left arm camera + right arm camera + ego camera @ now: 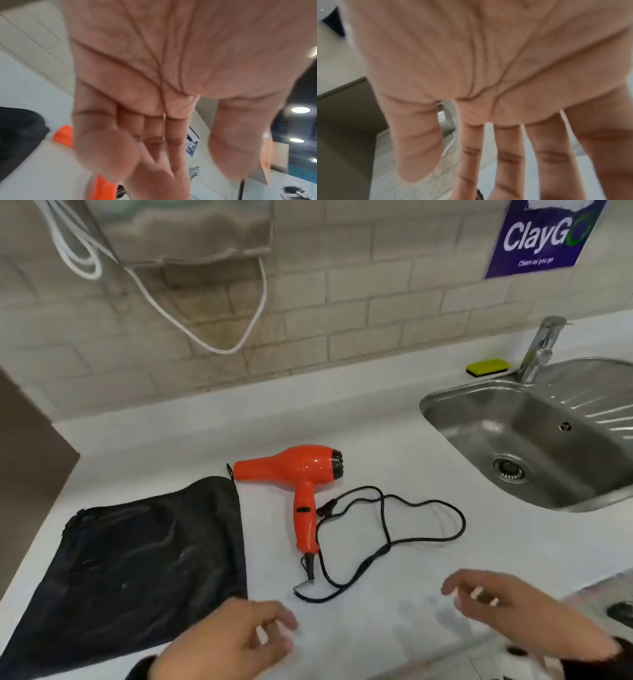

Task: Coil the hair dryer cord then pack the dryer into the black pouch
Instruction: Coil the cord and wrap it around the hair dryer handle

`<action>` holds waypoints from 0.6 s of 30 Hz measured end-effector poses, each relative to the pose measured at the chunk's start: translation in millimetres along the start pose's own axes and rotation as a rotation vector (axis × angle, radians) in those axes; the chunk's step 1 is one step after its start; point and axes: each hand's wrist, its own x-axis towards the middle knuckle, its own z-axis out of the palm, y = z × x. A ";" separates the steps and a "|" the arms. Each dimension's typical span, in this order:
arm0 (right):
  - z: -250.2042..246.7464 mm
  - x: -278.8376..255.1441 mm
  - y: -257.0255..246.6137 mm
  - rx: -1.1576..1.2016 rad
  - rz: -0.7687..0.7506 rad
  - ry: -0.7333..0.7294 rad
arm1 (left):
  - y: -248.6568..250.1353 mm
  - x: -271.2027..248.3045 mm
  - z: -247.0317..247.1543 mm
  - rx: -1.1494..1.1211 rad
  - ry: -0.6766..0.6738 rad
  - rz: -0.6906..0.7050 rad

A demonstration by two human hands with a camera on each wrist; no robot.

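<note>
Nearest my head camera, my left hand [226, 642] and right hand [503, 607] hover over the white counter [394, 440], both short of the hair dryer [301, 474], fingers loosely curled and holding nothing. Only the wrist cameras show the palms: the left wrist view fills with creased skin, fingers [154, 135] close together and relaxed, orange plastic peeking past either side; the right wrist view, blurred, shows fingers [505, 155] spread apart with pale tile between them.

Beyond my hands, the dryer lies on its side, glossy orange with a black grille at its right end, its handle pointing back toward me. Its thin black cord [394, 529] sprawls uncoiled in loose loops to the right of the handle, the strain relief bent at the handle's base. Left of the dryer, the black pouch [137, 559] lies flat and crumpled, a matte fabric with a faint sheen, its upper corner just beside the dryer's nozzle.

Right of the dryer, well apart, sits a stainless steel sink [534, 440] with a chrome tap [541, 347] and a yellow sponge [488, 367] beside it. Farthest, a beige brick-tile wall carries a looping white cable [205, 337] and a purple sign [541, 237].
</note>
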 end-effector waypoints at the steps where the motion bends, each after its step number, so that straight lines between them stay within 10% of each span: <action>1: -9.1 16.1 -9.3 0.013 -0.037 0.039 | 12.4 18.4 -8.1 -0.045 0.092 0.075; 4: -32.9 50.7 -20.1 -0.040 -0.056 0.211 | 40.4 63.4 -26.9 -0.004 0.304 0.177; 10: -43.3 110.5 -8.4 -0.287 0.191 0.296 | 63.0 153.9 -44.4 0.113 0.322 0.042; 18: -42.8 129.6 -5.6 -0.351 0.404 0.287 | 73.2 199.0 -41.9 0.883 0.019 -0.134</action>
